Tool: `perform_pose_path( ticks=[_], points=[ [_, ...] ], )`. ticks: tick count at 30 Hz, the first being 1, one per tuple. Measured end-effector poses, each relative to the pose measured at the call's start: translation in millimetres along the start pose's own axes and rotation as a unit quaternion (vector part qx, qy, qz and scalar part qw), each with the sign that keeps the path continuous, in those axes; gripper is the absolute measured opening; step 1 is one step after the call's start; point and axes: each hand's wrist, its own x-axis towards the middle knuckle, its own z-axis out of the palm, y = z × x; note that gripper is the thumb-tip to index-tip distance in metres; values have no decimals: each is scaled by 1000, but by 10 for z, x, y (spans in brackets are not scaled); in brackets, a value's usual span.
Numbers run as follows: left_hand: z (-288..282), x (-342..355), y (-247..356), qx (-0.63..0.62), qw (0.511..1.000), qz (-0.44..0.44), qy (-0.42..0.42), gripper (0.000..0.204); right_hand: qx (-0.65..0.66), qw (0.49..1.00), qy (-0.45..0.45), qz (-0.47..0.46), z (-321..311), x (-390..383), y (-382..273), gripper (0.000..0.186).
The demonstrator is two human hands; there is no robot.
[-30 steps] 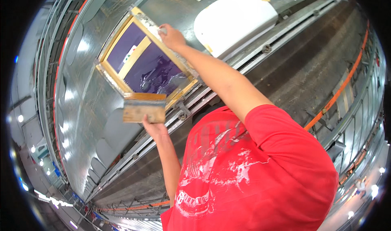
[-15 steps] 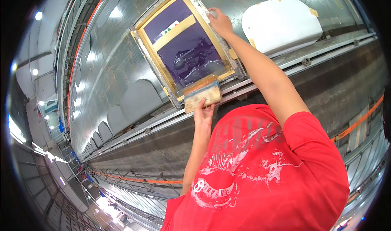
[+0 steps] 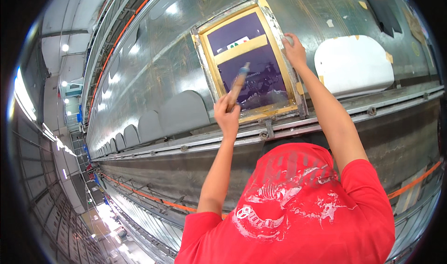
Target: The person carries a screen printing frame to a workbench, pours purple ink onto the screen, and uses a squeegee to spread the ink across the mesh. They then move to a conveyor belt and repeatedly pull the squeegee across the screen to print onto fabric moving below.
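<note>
A wooden-handled squeegee (image 3: 240,83) is in my left hand (image 3: 227,115), tilted steeply with its blade end over the mesh and slightly blurred. Whether the blade touches the mesh, I cannot tell. Beneath it lies a screen-printing frame (image 3: 275,31) with yellow tape along its inner edges. Its purple mesh (image 3: 267,71) carries wet, glossy ink toward the near end, and a yellow tape strip (image 3: 240,49) crosses it. My right hand (image 3: 294,52) grips the frame's right rail, fingers curled at the edge; a small grey patch shows by the fingertips.
The frame lies on a long metal table (image 3: 172,64) with a rail (image 3: 335,120) along its near edge. A white rounded panel (image 3: 354,64) sits to the right, held by tape pieces. Grey rounded panels (image 3: 184,113) line up leftward. Dark pieces (image 3: 384,15) lie far right.
The squeegee has risen from flat at the frame's near end to a steep tilt over the mesh. The view has shifted, while my right hand stays at the frame's right rail.
</note>
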Motion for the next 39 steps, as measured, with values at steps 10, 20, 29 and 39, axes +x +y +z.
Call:
perform_pose_path(
  ticks=[10,20,29,39],
  points=[
    [510,1096,-713,112,965,238,-21,56,9,1000,-15,10,-80,-43,-96,36],
    [224,629,-808,60,984,122,-114,50,-3,1000,2,3,-75,-68,-88,39],
    [-178,-331,-658,29,993,-79,-80,44,19,999,20,-38,23,-25,27,41],
    [253,-312,-490,-16,979,-185,80,34,-4,1000,-1,-19,16,20,14,39]
  ],
)
